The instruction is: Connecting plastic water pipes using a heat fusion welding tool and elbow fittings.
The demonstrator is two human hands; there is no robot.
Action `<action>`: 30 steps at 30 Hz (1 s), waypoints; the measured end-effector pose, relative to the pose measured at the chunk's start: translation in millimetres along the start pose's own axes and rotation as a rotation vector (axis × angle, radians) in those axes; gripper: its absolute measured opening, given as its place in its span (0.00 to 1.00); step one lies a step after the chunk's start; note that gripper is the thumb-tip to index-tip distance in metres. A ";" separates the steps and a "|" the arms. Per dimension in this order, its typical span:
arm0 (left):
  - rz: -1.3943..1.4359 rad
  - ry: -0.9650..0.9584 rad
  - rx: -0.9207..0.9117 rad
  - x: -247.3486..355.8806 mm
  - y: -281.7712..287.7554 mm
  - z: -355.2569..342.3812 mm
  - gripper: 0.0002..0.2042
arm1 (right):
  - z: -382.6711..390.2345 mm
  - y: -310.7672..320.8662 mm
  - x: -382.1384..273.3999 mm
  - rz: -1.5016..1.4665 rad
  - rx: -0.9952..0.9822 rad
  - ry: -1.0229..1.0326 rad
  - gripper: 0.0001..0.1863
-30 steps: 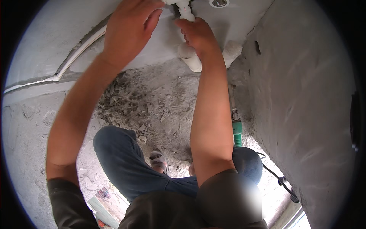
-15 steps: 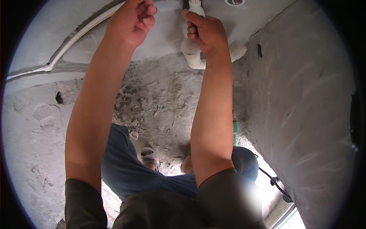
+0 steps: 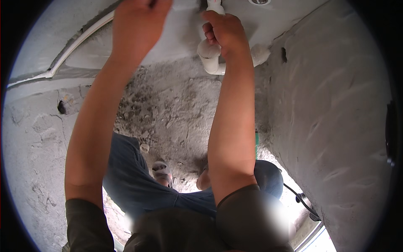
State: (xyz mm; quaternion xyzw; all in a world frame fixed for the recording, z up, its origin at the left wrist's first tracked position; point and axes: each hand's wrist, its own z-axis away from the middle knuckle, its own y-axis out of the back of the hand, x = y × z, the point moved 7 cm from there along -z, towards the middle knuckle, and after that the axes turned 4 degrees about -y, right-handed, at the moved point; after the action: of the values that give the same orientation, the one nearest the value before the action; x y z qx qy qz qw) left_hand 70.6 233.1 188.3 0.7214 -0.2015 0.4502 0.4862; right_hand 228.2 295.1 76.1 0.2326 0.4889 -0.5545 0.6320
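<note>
In the head view, the fitting (image 3: 215, 6), white and tubular, stands at the upper edge, in front of the grey wall (image 3: 180, 38); its top runs out of the frame. The right hand (image 3: 226, 33) is at its lower end, fingers bent in and thumb laid across, seemingly wrapped about it, though the palm hides the contact. The left hand (image 3: 140, 25) is blurred and its fingertips are cut off, so whether they are spread or pinching something cannot be told; the conduit (image 3: 79, 40) curves along the wall beside it.

Below the right hand a thick white bend (image 3: 210, 59) turns behind the forearm, and a stub (image 3: 260, 55) shows on the other side; whether they join is hidden.

The fitting looks like plastic, so it is probably light and stiff, with a smooth surface that dusty or damp fingers could slip on. It should stand a firm grip, but sideways prying might crack it. A full wrap round the lower barrel seems the surest hold, with the thumb opposite the fingers.
</note>
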 end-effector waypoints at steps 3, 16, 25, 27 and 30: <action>0.266 -1.109 0.125 76.6 -2.5 33.8 0.10 | 2.3 -3.6 -5.3 0.109 0.054 0.025 0.13; -1.291 -0.964 -0.300 104.8 -56.1 -1.5 0.11 | -10.5 -10.1 1.2 -0.006 0.017 0.089 0.12; -1.460 -0.881 -0.514 109.6 -72.7 -16.7 0.15 | 6.3 1.0 -6.8 0.097 0.167 0.191 0.15; -1.470 -0.848 -0.525 107.6 -71.2 -17.8 0.17 | 10.5 2.1 -11.1 0.146 0.216 0.238 0.17; -1.492 -0.871 -0.529 108.8 -73.0 -20.8 0.17 | 9.2 0.3 -8.2 0.127 0.171 0.216 0.19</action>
State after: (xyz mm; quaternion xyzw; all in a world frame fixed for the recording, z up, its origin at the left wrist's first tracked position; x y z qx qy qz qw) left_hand 170.3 300.0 244.9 0.6359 0.0553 -0.3562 0.6824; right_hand 232.5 291.4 86.9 0.3745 0.4893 -0.5249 0.5873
